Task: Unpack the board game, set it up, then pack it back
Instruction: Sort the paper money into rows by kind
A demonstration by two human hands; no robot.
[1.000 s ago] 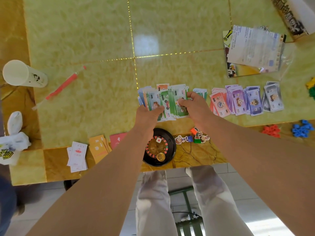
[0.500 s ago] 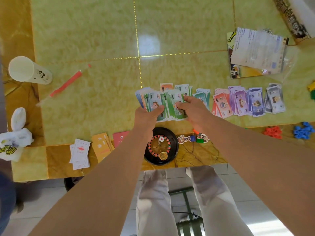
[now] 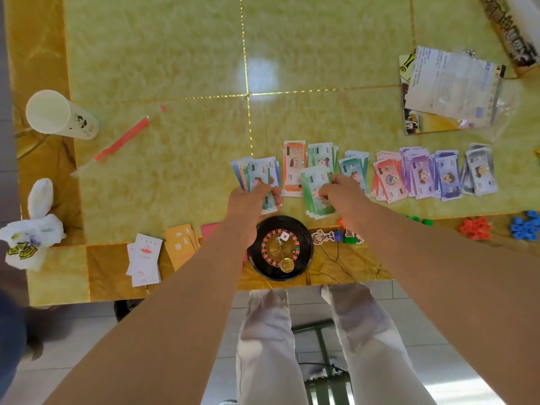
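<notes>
My left hand [image 3: 252, 200] grips a fanned wad of mixed play-money notes [image 3: 257, 174] at the table's middle front. My right hand [image 3: 339, 190] pinches a small stack of green notes [image 3: 315, 188] just to the right of it. Between and behind the hands lie an orange note [image 3: 293, 166] and more green notes [image 3: 321, 153]. To the right a row of sorted piles runs on: teal [image 3: 352, 168], red [image 3: 387, 175], purple [image 3: 418, 171], blue-purple [image 3: 447, 176] and grey [image 3: 480, 172]. A black roulette wheel [image 3: 280, 248] sits at the front edge under my wrists.
White cards [image 3: 144, 258], orange cards [image 3: 179, 244] and a red card [image 3: 209, 230] lie front left. Character pawns [image 3: 336, 237], red pieces [image 3: 474, 228] and blue pieces [image 3: 526, 228] sit front right. A rule sheet on the folded board [image 3: 447, 89], a white cup [image 3: 58, 115], a red straw [image 3: 122, 143] and a tissue bag [image 3: 32, 229] also stand here.
The single fan held by both hands has split: my right hand has drawn the green notes off to the right, and my left hand keeps the rest. An orange note now lies uncovered between them.
</notes>
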